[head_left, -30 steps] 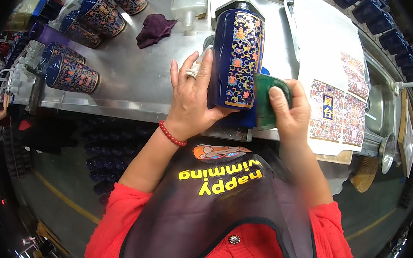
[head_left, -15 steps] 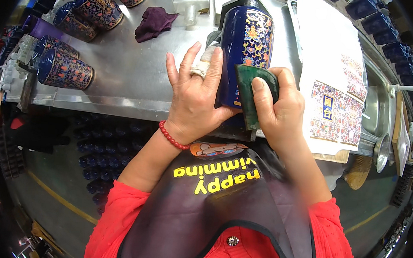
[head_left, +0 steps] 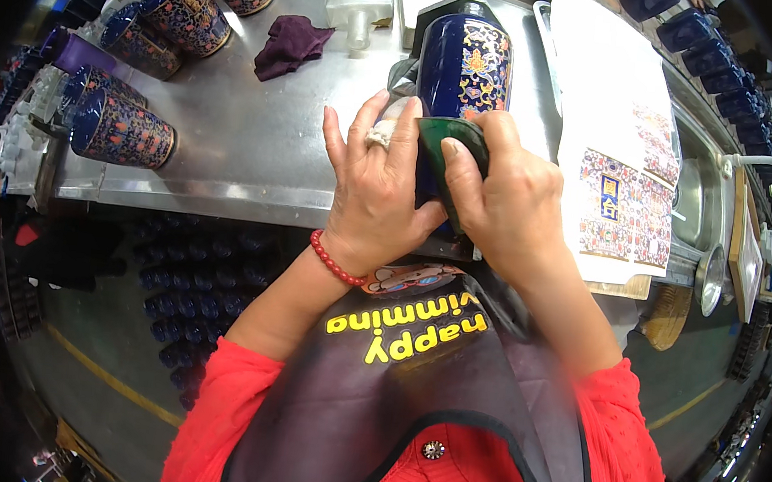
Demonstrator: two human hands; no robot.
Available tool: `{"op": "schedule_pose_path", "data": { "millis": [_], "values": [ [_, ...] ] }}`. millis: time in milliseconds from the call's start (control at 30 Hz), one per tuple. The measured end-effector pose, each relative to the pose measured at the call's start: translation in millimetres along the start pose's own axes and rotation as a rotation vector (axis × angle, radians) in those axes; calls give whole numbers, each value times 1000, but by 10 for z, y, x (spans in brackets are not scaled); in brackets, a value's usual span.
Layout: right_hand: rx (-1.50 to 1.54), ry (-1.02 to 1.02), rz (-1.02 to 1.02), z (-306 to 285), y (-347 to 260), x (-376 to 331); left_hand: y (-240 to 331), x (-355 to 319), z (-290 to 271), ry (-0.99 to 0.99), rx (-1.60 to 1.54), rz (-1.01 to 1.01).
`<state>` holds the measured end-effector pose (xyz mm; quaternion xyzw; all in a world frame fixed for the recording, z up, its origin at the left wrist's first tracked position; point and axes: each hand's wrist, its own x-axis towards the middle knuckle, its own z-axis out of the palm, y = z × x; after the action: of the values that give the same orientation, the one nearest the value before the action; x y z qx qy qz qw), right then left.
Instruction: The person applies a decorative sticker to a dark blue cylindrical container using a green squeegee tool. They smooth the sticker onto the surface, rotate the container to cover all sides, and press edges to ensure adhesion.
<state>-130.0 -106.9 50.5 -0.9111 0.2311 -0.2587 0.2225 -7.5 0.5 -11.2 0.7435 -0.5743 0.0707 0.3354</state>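
A dark blue bottle (head_left: 447, 72) with a colourful floral pattern lies in a dark holder on the steel bench, its neck pointing away from me. My right hand (head_left: 519, 193) grips a green, flat scraper (head_left: 439, 143) between thumb and fingers. The scraper's edge presses on the bottle's near part. My left hand (head_left: 377, 190) rests along the bottle's left side, thumb at its near end and other fingers stretched apart. One of those fingers has a white wrapping (head_left: 382, 133). My hands and the scraper hide the bottle's near end.
Several patterned blue bottles (head_left: 125, 131) stand at the left of the bench (head_left: 228, 154). A purple cloth (head_left: 291, 46) and a clear bottle (head_left: 359, 0) lie farther back. To the right are patterned decal sheets (head_left: 609, 205) on white paper (head_left: 594, 66), a sink (head_left: 706, 205) and a brush (head_left: 667, 316).
My right hand has moved the scraper leftward across the bottle's near part. My left hand has shifted slightly right and nearer to me, still beside the bottle.
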Motion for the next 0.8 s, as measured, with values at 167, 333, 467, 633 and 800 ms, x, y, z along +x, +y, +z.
{"op": "schedule_pose_path", "data": {
  "millis": [167,333,467,633,800],
  "values": [
    [825,113,417,-110,334,-145,-36,-19,30,16,-16,-3],
    [859,229,466,-2,397,-312,-84,-1,-10,-41,-78,-31],
    [703,126,201,129,392,-371,57,17,7,-15,52,4],
    [571,190,541,47,512,-381,-34,5,24,-20,43,48],
    [850,166,243,98,463,-429,-201,-56,88,-80,-44,31]
  ]
}}
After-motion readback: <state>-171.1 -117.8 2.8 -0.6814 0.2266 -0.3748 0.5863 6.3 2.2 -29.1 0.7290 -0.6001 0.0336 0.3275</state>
